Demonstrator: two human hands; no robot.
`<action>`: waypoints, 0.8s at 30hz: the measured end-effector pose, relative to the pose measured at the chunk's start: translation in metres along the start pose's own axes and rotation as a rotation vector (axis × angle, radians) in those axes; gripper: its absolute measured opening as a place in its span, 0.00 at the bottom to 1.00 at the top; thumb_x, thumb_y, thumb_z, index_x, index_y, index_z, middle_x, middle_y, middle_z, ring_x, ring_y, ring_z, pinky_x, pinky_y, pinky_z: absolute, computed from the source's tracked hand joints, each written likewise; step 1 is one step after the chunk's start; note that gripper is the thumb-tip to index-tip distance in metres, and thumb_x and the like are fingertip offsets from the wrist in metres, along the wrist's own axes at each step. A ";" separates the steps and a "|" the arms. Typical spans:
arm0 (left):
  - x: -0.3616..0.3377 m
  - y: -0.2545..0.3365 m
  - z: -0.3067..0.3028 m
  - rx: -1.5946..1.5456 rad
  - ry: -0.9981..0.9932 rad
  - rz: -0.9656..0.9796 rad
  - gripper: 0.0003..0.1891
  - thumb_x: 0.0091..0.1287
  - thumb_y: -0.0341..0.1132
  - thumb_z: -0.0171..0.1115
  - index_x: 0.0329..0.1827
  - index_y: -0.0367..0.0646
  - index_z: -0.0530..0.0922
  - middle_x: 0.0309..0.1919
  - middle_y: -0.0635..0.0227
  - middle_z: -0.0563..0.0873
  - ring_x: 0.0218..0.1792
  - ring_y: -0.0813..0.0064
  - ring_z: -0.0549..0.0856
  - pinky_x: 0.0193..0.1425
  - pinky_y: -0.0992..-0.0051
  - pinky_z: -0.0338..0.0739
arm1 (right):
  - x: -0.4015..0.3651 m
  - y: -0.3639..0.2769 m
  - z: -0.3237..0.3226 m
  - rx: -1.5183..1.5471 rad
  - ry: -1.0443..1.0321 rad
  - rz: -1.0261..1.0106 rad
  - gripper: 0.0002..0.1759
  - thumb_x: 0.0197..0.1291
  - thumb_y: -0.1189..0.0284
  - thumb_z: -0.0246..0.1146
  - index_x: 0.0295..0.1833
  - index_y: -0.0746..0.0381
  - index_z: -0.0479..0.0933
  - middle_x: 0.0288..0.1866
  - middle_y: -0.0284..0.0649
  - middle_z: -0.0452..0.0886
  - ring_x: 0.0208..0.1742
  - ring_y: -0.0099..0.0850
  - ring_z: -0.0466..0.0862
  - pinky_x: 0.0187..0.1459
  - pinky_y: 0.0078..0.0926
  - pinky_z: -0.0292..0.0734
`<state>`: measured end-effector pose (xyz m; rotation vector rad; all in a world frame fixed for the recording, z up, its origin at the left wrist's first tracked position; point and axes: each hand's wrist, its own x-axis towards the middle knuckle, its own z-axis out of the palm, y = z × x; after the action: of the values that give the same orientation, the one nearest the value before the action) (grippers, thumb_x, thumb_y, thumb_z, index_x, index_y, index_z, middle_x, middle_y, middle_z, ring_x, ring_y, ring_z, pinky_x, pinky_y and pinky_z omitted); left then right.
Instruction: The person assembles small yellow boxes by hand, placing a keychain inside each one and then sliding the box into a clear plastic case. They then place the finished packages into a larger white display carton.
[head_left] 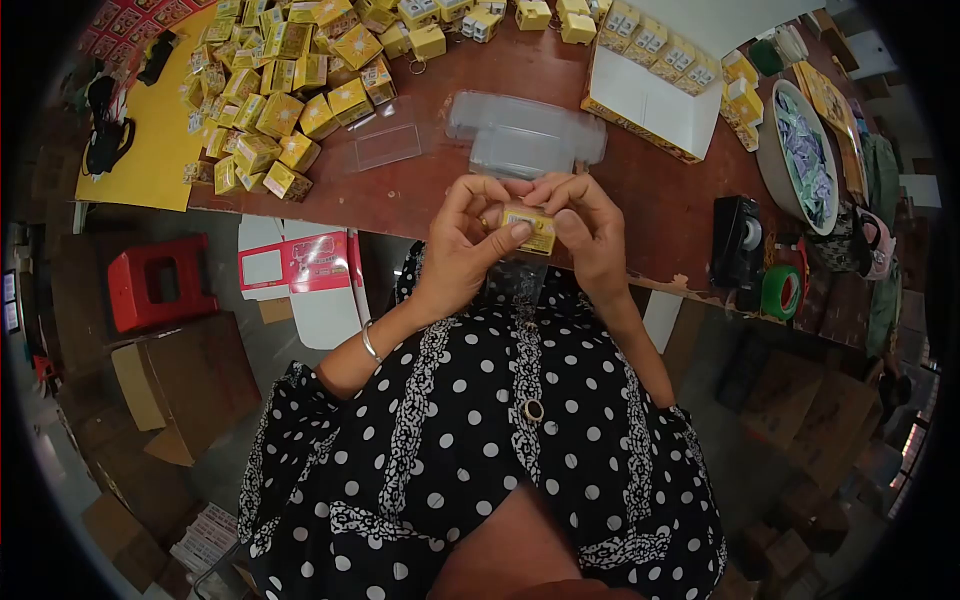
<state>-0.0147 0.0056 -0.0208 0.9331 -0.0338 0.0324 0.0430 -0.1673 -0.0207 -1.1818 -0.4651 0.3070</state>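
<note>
Box [541, 238] between two hands at the counter's [410, 222] near edge.
Left hand [465, 240] and right hand [592, 235] grasp the small yellow box with their fingers, equally near it; its long axis is unclear behind them. Its printing is too small to read. Clear plastic trays [525, 135] lie just beyond, on the counter.

Dim corners, fisheye-bent edges.
</note>
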 end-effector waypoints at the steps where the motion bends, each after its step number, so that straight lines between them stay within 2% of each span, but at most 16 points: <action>1: -0.003 -0.001 0.000 0.021 -0.025 -0.027 0.16 0.74 0.24 0.66 0.59 0.39 0.70 0.62 0.60 0.79 0.58 0.76 0.84 0.61 0.76 0.82 | 0.000 -0.002 -0.004 0.002 0.001 0.004 0.09 0.67 0.77 0.70 0.48 0.64 0.76 0.52 0.41 0.84 0.61 0.25 0.80 0.66 0.26 0.73; 3: -0.005 -0.001 -0.001 0.044 -0.047 -0.060 0.17 0.74 0.24 0.66 0.59 0.39 0.70 0.63 0.59 0.78 0.58 0.75 0.84 0.62 0.75 0.82 | 0.000 -0.010 -0.007 -0.197 -0.039 0.106 0.07 0.67 0.79 0.69 0.45 0.64 0.76 0.53 0.41 0.82 0.58 0.27 0.81 0.65 0.28 0.75; 4: -0.005 -0.001 -0.001 0.046 -0.039 -0.066 0.17 0.73 0.24 0.67 0.60 0.39 0.70 0.65 0.59 0.77 0.58 0.76 0.84 0.62 0.74 0.82 | 0.000 -0.014 -0.004 -0.195 -0.037 0.110 0.07 0.67 0.79 0.69 0.45 0.64 0.76 0.53 0.41 0.82 0.58 0.27 0.81 0.65 0.28 0.75; 6: -0.005 -0.001 -0.001 0.048 -0.035 -0.073 0.18 0.73 0.24 0.68 0.60 0.39 0.70 0.67 0.59 0.76 0.57 0.77 0.84 0.62 0.74 0.82 | 0.002 -0.025 0.002 -0.137 -0.019 0.273 0.09 0.66 0.77 0.71 0.46 0.65 0.78 0.52 0.40 0.83 0.56 0.24 0.82 0.62 0.25 0.77; 10: -0.008 -0.001 -0.002 0.066 -0.067 -0.086 0.20 0.71 0.24 0.70 0.60 0.39 0.71 0.71 0.59 0.72 0.57 0.77 0.84 0.62 0.74 0.82 | 0.002 -0.034 -0.002 -0.196 -0.051 0.307 0.09 0.65 0.77 0.73 0.45 0.66 0.80 0.50 0.39 0.84 0.53 0.22 0.83 0.60 0.22 0.78; 12: -0.008 0.000 0.000 0.067 -0.077 -0.089 0.20 0.70 0.24 0.71 0.60 0.39 0.71 0.72 0.59 0.71 0.58 0.77 0.84 0.62 0.74 0.82 | 0.003 -0.035 -0.002 -0.235 -0.012 0.248 0.08 0.64 0.77 0.74 0.42 0.67 0.81 0.41 0.35 0.86 0.44 0.20 0.84 0.50 0.20 0.81; 15: -0.009 0.004 0.006 0.078 -0.065 -0.090 0.21 0.71 0.24 0.71 0.62 0.39 0.71 0.70 0.59 0.73 0.57 0.77 0.84 0.61 0.74 0.82 | 0.007 -0.039 -0.004 -0.218 0.033 0.305 0.07 0.65 0.76 0.73 0.40 0.67 0.82 0.37 0.34 0.86 0.40 0.19 0.84 0.44 0.18 0.81; 18: -0.009 0.006 0.007 0.110 -0.076 -0.111 0.23 0.71 0.24 0.70 0.65 0.39 0.70 0.68 0.59 0.75 0.56 0.77 0.85 0.61 0.75 0.83 | 0.008 -0.038 -0.007 -0.259 0.037 0.295 0.08 0.66 0.74 0.73 0.40 0.66 0.81 0.39 0.34 0.85 0.36 0.17 0.82 0.39 0.16 0.78; 24: -0.011 0.001 0.007 0.098 -0.056 -0.082 0.18 0.73 0.23 0.67 0.62 0.38 0.73 0.66 0.60 0.77 0.56 0.76 0.85 0.60 0.76 0.82 | 0.003 -0.039 -0.003 -0.247 0.035 0.320 0.08 0.68 0.74 0.71 0.37 0.67 0.82 0.39 0.36 0.85 0.36 0.17 0.81 0.40 0.15 0.77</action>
<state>-0.0262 0.0003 -0.0161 1.0321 -0.0461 -0.0691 0.0462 -0.1823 0.0159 -1.5036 -0.2860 0.5140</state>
